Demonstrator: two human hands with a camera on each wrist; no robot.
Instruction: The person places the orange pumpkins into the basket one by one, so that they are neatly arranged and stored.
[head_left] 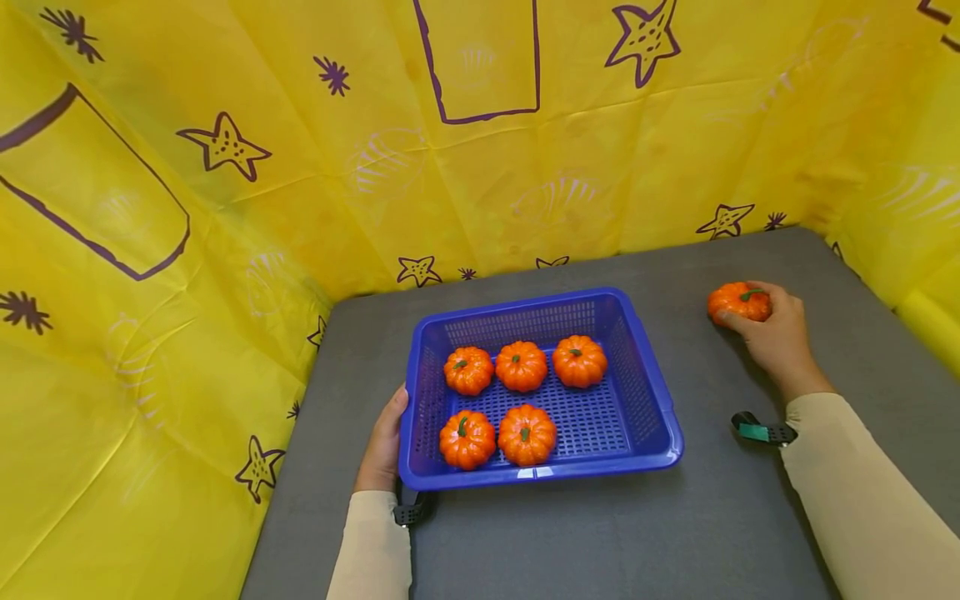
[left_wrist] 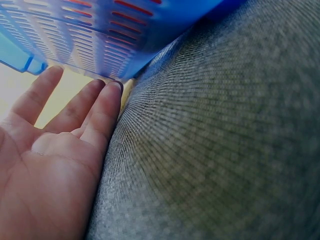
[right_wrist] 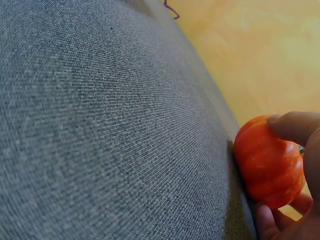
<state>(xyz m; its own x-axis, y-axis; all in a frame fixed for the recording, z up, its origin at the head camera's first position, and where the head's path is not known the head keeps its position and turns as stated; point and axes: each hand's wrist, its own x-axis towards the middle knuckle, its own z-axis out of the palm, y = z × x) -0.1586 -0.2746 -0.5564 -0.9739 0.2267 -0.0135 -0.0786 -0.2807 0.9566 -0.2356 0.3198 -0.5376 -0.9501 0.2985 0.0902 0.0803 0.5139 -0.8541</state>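
A blue plastic basket (head_left: 656,437) with slotted walls holds several small orange pumpkins (head_left: 522,367) with green stems. At its left side, my left hand (head_left: 384,442) touches the outer wall under the rim. The left wrist view shows that hand's fingers (left_wrist: 102,112) nearly straight, their tips at the slotted wall; the thumb is out of sight there. Off to the right of the basket, my right hand (head_left: 780,337) grips another small pumpkin (head_left: 738,302) between thumb and fingers. In the right wrist view this pumpkin (right_wrist: 267,160) is at the grey surface, its far side partly hidden by the hand.
The grey cloth-covered table (head_left: 720,517) lies under everything. Yellow sheeting (head_left: 480,183) printed with dark starfish and shells stands along the back, left and right sides. Each wrist wears a dark strap, the right one (head_left: 761,429) with a green patch.
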